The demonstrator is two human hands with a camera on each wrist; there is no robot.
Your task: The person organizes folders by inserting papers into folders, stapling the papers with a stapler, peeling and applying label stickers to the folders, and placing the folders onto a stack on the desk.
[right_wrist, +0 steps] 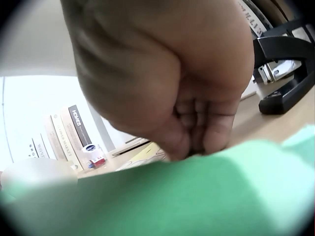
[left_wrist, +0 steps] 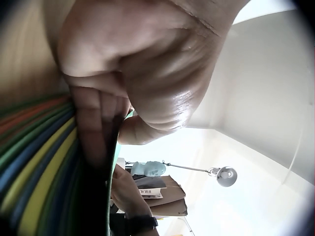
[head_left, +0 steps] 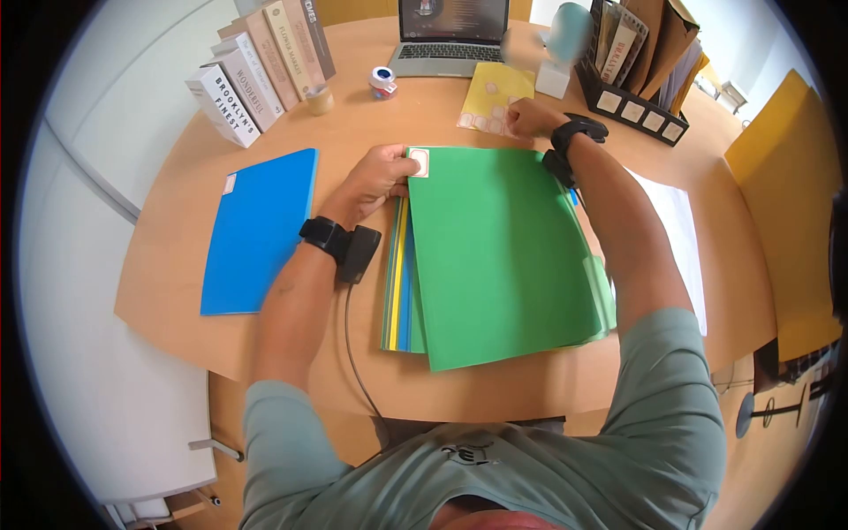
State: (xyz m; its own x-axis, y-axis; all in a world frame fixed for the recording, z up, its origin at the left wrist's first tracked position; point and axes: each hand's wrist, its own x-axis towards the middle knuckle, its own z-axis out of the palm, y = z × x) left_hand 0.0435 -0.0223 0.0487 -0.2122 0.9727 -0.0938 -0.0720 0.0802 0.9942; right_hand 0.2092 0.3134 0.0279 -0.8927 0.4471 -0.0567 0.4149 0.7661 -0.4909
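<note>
My left hand [head_left: 375, 181] grips the top left corner of a green folder [head_left: 503, 256], its thumb on a white label with a reddish border [head_left: 420, 164]. The green folder lies slightly askew over a stack of coloured folders [head_left: 395, 291]; their layered edges [left_wrist: 34, 172] show beside the left hand [left_wrist: 147, 64] in the left wrist view. Beyond the folder, my right hand [head_left: 534, 119] pinches at the lower right of a yellow sticker sheet [head_left: 495, 88]. In the right wrist view the right hand's [right_wrist: 167, 73] fingers are curled, their tips partly hidden by green folder [right_wrist: 147, 196].
A blue folder [head_left: 261, 234] with a label lies left. Upright books [head_left: 269, 71], a small jar [head_left: 320, 99], a white-and-blue object [head_left: 382, 82] and a laptop [head_left: 450, 60] stand behind. At right are a black file holder [head_left: 636, 115] and white paper [head_left: 676, 230]. A cable [head_left: 349, 344] hangs from the left wrist.
</note>
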